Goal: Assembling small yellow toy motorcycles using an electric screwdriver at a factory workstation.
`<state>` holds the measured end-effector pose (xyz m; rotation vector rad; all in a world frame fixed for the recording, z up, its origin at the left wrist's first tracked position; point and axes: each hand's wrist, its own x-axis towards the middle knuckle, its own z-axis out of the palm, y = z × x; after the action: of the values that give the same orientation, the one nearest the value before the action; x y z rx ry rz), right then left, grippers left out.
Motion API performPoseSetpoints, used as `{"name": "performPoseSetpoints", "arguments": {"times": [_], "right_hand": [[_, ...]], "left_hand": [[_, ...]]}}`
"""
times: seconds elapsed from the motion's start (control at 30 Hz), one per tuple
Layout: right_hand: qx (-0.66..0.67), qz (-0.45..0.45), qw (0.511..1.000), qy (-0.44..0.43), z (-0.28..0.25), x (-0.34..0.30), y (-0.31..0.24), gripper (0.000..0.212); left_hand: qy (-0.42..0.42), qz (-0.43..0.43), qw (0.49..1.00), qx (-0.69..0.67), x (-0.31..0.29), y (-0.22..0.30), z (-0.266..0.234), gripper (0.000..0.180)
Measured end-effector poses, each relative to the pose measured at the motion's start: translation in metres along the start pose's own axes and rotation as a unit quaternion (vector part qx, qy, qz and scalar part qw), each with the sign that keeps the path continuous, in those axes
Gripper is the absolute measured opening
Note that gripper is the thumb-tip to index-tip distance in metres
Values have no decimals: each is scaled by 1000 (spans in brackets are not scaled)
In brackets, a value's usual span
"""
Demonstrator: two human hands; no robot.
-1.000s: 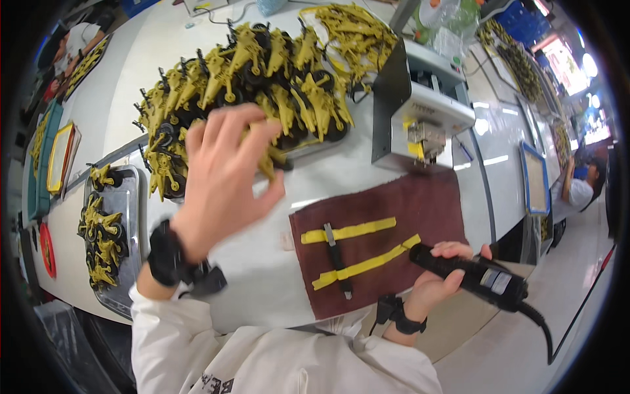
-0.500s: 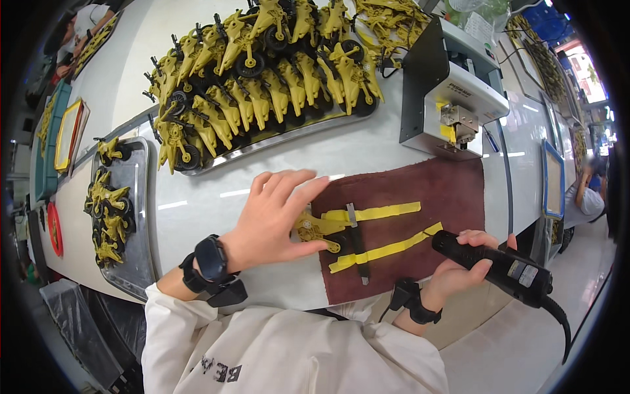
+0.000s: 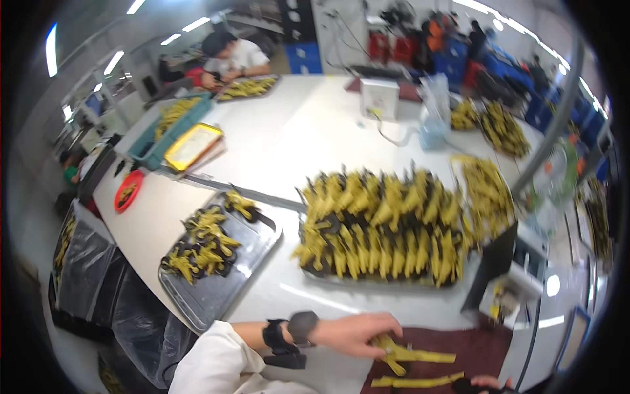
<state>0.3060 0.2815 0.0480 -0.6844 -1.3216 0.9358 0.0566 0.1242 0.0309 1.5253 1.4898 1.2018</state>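
Observation:
My left hand reaches in over the dark red mat, its thumb and fingers around a yellow toy motorcycle. Motion blurs the exact grip. Two yellow strips lie on the mat beside it: an upper strip and a lower strip. At the bottom edge, partly cut off, my right hand is closed round a black electric screwdriver, of which only a dark piece shows. Its tip is close to the right end of the lower strip.
Beyond the mat stands a tray packed with yellow toy motorcycles. A metal tray with several more lies left, near a red bowl and teal bin. A machine stands right. Across the table sits another person.
The view has tilted up and swung left, so my hands sit lower in it. My left hand, spread beside the toy motorcycle before, now has its fingers round it.

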Motion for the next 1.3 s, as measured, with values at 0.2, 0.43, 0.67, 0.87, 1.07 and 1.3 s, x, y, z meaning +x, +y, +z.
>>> {"name": "performPoseSetpoints", "arguments": {"times": [0.2, 0.43, 0.67, 0.87, 1.07, 1.3], "right_hand": [[8, 5, 1000, 23, 17, 7, -5, 47], [12, -23, 999, 37, 27, 7, -2, 47], [-4, -34, 999, 36, 28, 5, 0, 46], [-1, -38, 999, 20, 26, 3, 4, 46], [-19, -36, 999, -12, 31, -2, 1, 48], [-59, -12, 998, 4, 14, -9, -1, 84]], "left_hand": [[10, 88, 996, -21, 37, 9, 29, 30], [39, 310, 923, 223, 61, -20, 55, 14], [24, 364, 895, 256, 30, -24, 56, 39], [-29, 308, 915, 259, 22, -36, 63, 33], [-87, 293, 915, 266, 22, -40, 70, 35], [-114, 369, 893, 232, 39, -49, 67, 41]]}}
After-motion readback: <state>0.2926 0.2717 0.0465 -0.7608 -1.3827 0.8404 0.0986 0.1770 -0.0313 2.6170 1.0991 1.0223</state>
